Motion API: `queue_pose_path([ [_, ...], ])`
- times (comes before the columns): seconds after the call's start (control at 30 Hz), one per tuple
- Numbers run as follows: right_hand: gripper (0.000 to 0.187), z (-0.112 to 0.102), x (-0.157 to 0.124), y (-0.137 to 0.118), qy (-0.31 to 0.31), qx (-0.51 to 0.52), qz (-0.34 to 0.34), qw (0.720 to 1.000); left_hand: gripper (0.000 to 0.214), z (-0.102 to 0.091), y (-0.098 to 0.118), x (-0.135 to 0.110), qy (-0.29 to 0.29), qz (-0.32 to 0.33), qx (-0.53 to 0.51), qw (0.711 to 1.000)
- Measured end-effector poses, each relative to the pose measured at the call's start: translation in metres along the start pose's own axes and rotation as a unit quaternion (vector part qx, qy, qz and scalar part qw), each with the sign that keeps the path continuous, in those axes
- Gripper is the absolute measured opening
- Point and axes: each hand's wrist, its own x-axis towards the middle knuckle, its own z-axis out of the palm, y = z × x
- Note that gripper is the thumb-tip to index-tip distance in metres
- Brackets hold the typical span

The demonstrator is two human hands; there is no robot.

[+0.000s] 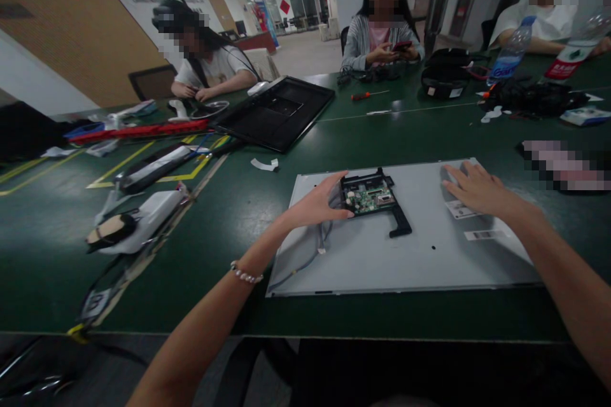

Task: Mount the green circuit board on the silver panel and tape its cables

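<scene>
A flat grey-white metal panel (410, 267), like the back of a display screen, lies on the table in front of me. On it is a green circuit board (370, 199) in a black plastic bracket (401, 222). My left hand (319, 202) grips the left side of this piece, thumb at the near corner and fingers at the far one. A grey cable (305, 265) runs across the panel below that hand. On the panel's right part rests my right hand (477, 187), fingers spread, partly over a white label (461, 209).
A black monitor frame (267, 114) lies beyond the panel. Farther off are an orange screwdriver (366, 95), a black case (443, 79) and plastic bottles (510, 54). A white device (147, 219) and cables lie left. Several people sit across the table.
</scene>
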Motion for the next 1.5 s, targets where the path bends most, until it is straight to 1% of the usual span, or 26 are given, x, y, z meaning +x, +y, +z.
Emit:
queue_pose_path([
  [0.13,0.066,0.000,0.000,0.000,-0.004,-0.001,0.000,1.000,0.094,0.008,0.005,0.002,-0.002,0.023,-0.009,1.000],
  [0.33,0.065,-0.003,-0.002,-0.002,0.002,0.011,-0.002,1.000,0.093,0.023,0.020,0.002,-0.020,0.059,-0.029,0.998],
  [0.47,0.065,-0.002,-0.002,-0.001,0.001,0.016,-0.001,1.000,0.096,0.028,0.019,0.001,-0.045,0.081,-0.042,0.995],
  [0.63,0.066,-0.002,0.000,0.000,-0.009,0.008,-0.004,1.000,0.098,0.031,0.015,0.001,-0.045,0.079,-0.037,0.995],
  [0.87,0.066,-0.001,-0.001,-0.001,-0.015,-0.019,-0.004,1.000,0.099,0.036,0.022,0.000,-0.037,0.080,-0.010,0.996],
  [1.03,0.064,-0.002,-0.001,-0.001,-0.021,-0.023,-0.003,1.000,0.100,0.035,0.024,0.000,-0.035,0.078,-0.007,0.996],
  [1.2,0.065,-0.003,-0.002,-0.002,-0.024,-0.018,0.003,1.000,0.099,0.035,0.024,-0.001,-0.047,0.075,0.009,0.996],
  [1.3,0.066,-0.004,-0.003,-0.002,-0.026,-0.015,0.004,1.000,0.101,0.036,0.025,-0.002,-0.058,0.084,0.023,0.995],
  [1.37,0.066,-0.005,-0.003,-0.003,-0.029,-0.013,0.003,1.000,0.104,0.031,0.024,-0.002,-0.070,0.094,0.025,0.993],
  [1.4,0.066,-0.006,-0.003,-0.003,-0.030,-0.013,0.003,0.999,0.104,0.025,0.023,-0.002,-0.077,0.097,0.027,0.992],
  [1.47,0.066,-0.007,-0.003,-0.003,-0.034,-0.015,0.003,0.999,0.096,0.006,0.014,-0.001,-0.075,0.085,0.038,0.993],
  [1.5,0.067,-0.008,-0.003,-0.004,-0.037,-0.019,0.003,0.999,0.088,-0.007,0.006,0.000,-0.059,0.067,0.055,0.995],
])
